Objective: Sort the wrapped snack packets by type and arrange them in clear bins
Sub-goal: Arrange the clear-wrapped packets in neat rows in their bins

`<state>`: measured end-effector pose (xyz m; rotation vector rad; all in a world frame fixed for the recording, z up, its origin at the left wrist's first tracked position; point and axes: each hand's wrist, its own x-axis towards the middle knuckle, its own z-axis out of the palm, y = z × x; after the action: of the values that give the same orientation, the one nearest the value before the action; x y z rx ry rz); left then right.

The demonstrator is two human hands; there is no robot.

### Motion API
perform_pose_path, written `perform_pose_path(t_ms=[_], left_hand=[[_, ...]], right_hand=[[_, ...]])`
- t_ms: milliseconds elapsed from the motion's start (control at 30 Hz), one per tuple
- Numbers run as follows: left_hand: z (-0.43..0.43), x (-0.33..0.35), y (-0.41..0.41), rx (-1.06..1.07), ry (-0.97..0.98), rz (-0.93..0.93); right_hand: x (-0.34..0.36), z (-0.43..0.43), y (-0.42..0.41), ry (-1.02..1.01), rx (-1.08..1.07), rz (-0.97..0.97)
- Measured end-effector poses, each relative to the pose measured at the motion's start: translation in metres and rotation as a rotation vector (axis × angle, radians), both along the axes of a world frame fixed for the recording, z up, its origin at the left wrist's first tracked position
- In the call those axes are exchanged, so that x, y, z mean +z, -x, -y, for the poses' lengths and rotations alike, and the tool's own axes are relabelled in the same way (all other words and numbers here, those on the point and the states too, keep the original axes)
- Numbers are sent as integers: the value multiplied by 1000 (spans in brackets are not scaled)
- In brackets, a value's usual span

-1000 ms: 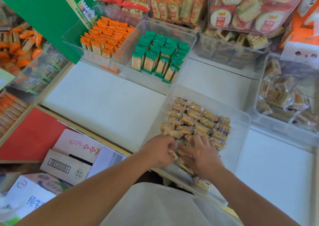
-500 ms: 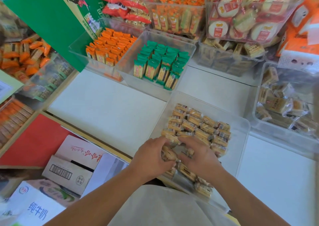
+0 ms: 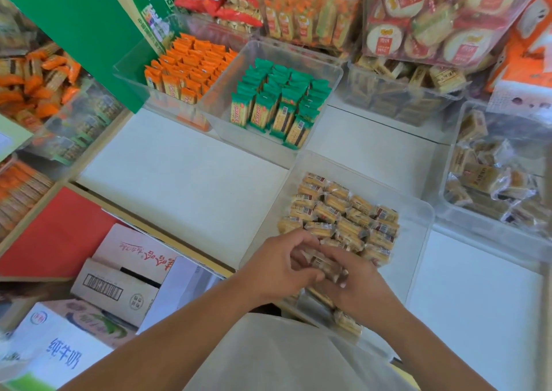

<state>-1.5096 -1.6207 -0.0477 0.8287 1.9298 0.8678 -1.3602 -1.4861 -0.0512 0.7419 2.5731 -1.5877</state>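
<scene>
Lower left of frame: cardboard cartons (image 3: 119,283) stacked beside a red panel (image 3: 53,235), off the desk. Upper left: a green board (image 3: 74,32) leans over a clear bin of orange packets (image 3: 191,65), stood on end in tidy rows. Just right of it sits the bin of green packets (image 3: 277,104), likewise ranked, its near end unfilled. The white desk (image 3: 179,175) lies between these bins and the person. Centre right: the working bin (image 3: 418,241), clear, with tan packets (image 3: 340,211) laid in rows across its far half and a few loose ones at its near end, by the right wrist. The left hand (image 3: 277,268) and right hand (image 3: 361,292) meet at the near edge of those rows, fingers of both curled onto one held packet (image 3: 327,266). Whether more than one is in the clutch cannot be told. Far right: another clear bin (image 3: 478,229) of larger pale pastries (image 3: 484,175), loosely heaped. Judgement: the step in hand is row-building in the tan bin, and the orange and green types look done. The next move likely calls for turning the held packet to match its neighbours and setting it flush against the nearest row, then gathering the loose ones, with care not to nudge finished rows askew.
</scene>
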Motion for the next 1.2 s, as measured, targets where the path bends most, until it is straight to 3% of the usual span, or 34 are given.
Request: perform_pose_path(t_ms=[167,267,433,700,800,933,1033,1200], left_hand=[[-7,-24,-1,-380,275,-345],[-25,-40,-10,-506,381,-340],[-32,-54,-13,-471,380,-368],[-37,-58,-22,-621,296,-532],[-33,-53,-20,-622,214,-500],[-23,-46,-15,-424,31,-283],[-16,-44,-14,-325,29,-150],[-20,-44,-22,-394,36,-203]], right_hand=[[5,-3,-50,114,-349,86],[1,2,-63,129,-415,77],[-4,-2,-70,157,-493,100],[-2,-7,-72,229,-581,76],[-2,-8,-75,247,-593,71],[1,-7,-74,249,-575,76],[2,-7,-74,260,-597,69],[8,-5,-75,203,-492,70]])
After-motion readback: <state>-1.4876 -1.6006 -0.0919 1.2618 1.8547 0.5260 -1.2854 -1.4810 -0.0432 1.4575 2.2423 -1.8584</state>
